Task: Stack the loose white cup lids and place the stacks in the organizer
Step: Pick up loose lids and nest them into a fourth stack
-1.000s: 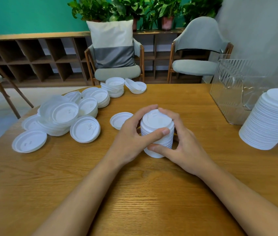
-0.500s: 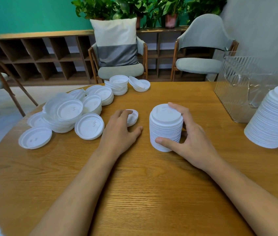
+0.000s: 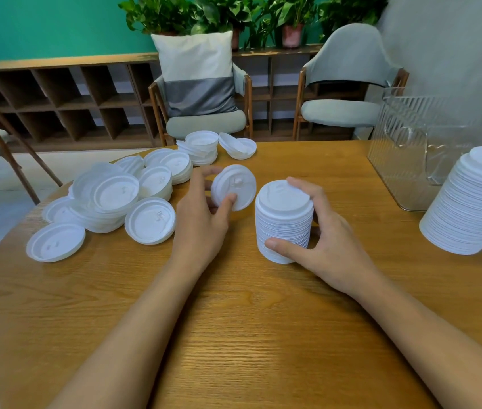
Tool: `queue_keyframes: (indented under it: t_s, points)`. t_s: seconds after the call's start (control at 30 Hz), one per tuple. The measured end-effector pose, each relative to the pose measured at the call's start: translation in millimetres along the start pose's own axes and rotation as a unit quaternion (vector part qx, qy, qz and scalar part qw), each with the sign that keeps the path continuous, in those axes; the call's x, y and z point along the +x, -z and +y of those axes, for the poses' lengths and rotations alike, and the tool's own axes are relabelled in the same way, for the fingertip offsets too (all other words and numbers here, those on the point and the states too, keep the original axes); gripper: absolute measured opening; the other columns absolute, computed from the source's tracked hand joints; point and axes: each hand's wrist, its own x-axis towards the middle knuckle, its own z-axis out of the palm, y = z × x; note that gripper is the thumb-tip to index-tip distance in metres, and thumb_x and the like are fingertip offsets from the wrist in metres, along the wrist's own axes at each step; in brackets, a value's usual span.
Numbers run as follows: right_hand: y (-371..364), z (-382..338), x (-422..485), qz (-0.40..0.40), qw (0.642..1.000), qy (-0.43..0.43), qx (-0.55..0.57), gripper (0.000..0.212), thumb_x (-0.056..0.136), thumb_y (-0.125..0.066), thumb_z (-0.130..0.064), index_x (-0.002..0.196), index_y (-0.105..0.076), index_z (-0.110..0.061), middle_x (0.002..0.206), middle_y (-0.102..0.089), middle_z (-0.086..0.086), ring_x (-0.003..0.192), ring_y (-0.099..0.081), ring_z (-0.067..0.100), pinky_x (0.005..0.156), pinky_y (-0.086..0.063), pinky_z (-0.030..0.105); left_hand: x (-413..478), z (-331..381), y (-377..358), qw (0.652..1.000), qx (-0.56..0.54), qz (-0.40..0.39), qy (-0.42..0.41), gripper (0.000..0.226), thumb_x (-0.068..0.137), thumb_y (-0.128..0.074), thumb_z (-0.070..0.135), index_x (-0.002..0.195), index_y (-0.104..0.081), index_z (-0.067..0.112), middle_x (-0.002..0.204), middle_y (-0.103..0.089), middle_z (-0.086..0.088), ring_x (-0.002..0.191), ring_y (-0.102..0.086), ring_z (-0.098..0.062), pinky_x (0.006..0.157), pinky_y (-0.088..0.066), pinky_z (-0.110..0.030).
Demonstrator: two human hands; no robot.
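Note:
A short stack of white cup lids (image 3: 284,221) stands on the wooden table (image 3: 234,335) in the middle. My right hand (image 3: 322,234) grips it, thumb low on the near side and fingers round the far side. My left hand (image 3: 204,216) pinches a single white lid (image 3: 235,184) tilted up just left of the stack, off the table. Loose white lids (image 3: 107,202) lie scattered and heaped at the left. The clear ribbed organizer (image 3: 411,149) stands at the far right.
A tall leaning stack of lids (image 3: 470,202) stands at the right edge, in front of the organizer. More small lid piles (image 3: 204,146) sit at the table's far edge. Two chairs and a low shelf are behind the table.
My left hand left the stack, reached left to a single lid on the table and lifted it, tilted. My right hand kept its hold on the stack.

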Motion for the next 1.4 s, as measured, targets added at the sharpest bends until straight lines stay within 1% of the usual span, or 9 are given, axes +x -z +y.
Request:
queue_keyframes:
  t_s: [0.2,0.27,0.4,0.63,0.8,0.9,1.03,1.13,1.4]
  points:
    - [-1,-1,0,0.004,1.0,0.003,0.017,0.082,0.078,-0.081,-0.06,0.143,-0.032,-0.06,0.138,-0.042,-0.042,0.127,-0.04,-0.022,0.1,-0.038,0.008,2,14,3,0.985,-0.153,0.065,0.05,0.028,0.105,-0.064,0.019,0.132,-0.064,0.022,0.114,-0.071,-0.002,0.088,-0.07,-0.016,0.078,-0.062,-0.037]
    - [-2,0,0,0.014,0.999,0.007,0.035,0.074,0.084,-0.073,-0.066,0.147,-0.037,-0.053,0.144,-0.044,-0.032,0.135,-0.041,-0.011,0.106,-0.042,0.024,4,19,5,0.971,-0.216,0.054,0.082,0.029,0.105,-0.064,0.016,0.133,-0.064,0.018,0.104,-0.073,-0.005,0.081,-0.07,-0.018,0.075,-0.06,-0.031]
    - [-3,1,1,0.033,0.999,0.017,0.039,0.069,0.088,-0.065,-0.063,0.15,-0.042,-0.042,0.146,-0.049,-0.025,0.135,-0.045,-0.006,0.103,-0.045,0.025,4,25,3,0.952,-0.284,-0.009,0.11,0.03,0.104,-0.063,0.017,0.133,-0.066,0.012,0.088,-0.075,-0.002,0.079,-0.068,-0.019,0.074,-0.06,-0.031]
    - [-6,-5,0,0.021,0.998,0.02,0.065,0.084,0.092,-0.074,-0.049,0.159,-0.024,-0.051,0.153,-0.045,-0.024,0.142,-0.044,-0.001,0.114,-0.047,0.044,-6,29,-5,0.981,-0.182,-0.062,0.038,0.02,0.102,-0.068,0.031,0.12,-0.076,0.026,0.071,-0.052,-0.016,0.067,-0.049,-0.018,0.067,-0.044,-0.035]
    - [-7,-7,0,0.018,0.998,0.029,0.059,0.078,0.089,-0.072,-0.051,0.156,-0.032,-0.051,0.152,-0.044,-0.027,0.143,-0.042,-0.002,0.115,-0.045,0.045,-14,33,-10,0.991,-0.122,-0.056,0.024,0.019,0.097,-0.072,0.043,0.111,-0.08,0.032,0.066,-0.046,0.003,0.065,-0.043,-0.008,0.065,-0.038,-0.023]
    - [-6,-7,-1,0.019,0.998,0.027,0.061,0.075,0.088,-0.073,-0.053,0.153,-0.034,-0.052,0.151,-0.045,-0.028,0.142,-0.042,-0.003,0.114,-0.046,0.044,-16,36,-9,0.996,-0.075,-0.05,0.004,0.04,0.085,-0.07,0.063,0.115,-0.078,0.038,0.078,-0.05,0.012,0.072,-0.049,-0.005,0.068,-0.039,-0.017]
    - [-6,-6,-1,0.019,0.997,0.03,0.064,0.074,0.091,-0.071,-0.059,0.154,-0.034,-0.049,0.151,-0.047,-0.025,0.14,-0.046,0.0,0.109,-0.05,0.045,-16,37,-9,0.989,-0.094,-0.118,0.01,0.058,0.081,-0.079,0.058,0.134,-0.067,0.035,0.128,-0.064,0.017,0.122,-0.06,-0.002,0.095,-0.05,-0.02]
    - [-6,-5,-1,0.013,0.998,0.027,0.06,0.077,0.09,-0.071,-0.06,0.155,-0.03,-0.054,0.152,-0.045,-0.025,0.141,-0.044,-0.001,0.112,-0.048,0.045,-19,41,-11,0.984,-0.13,-0.116,0.026,0.055,0.082,-0.086,0.043,0.132,-0.069,0.029,0.126,-0.072,0.017,0.122,-0.064,-0.003,0.102,-0.054,-0.031]
    - [-6,-7,-1,-0.001,0.997,0.028,0.075,0.081,0.09,-0.072,-0.051,0.158,-0.029,-0.048,0.151,-0.047,-0.023,0.139,-0.047,0.0,0.112,-0.048,0.042,-23,42,-21,0.985,-0.137,-0.083,0.057,0.053,0.076,-0.092,0.043,0.12,-0.067,0.026,0.118,-0.073,0.015,0.115,-0.067,-0.003,0.097,-0.054,-0.028]
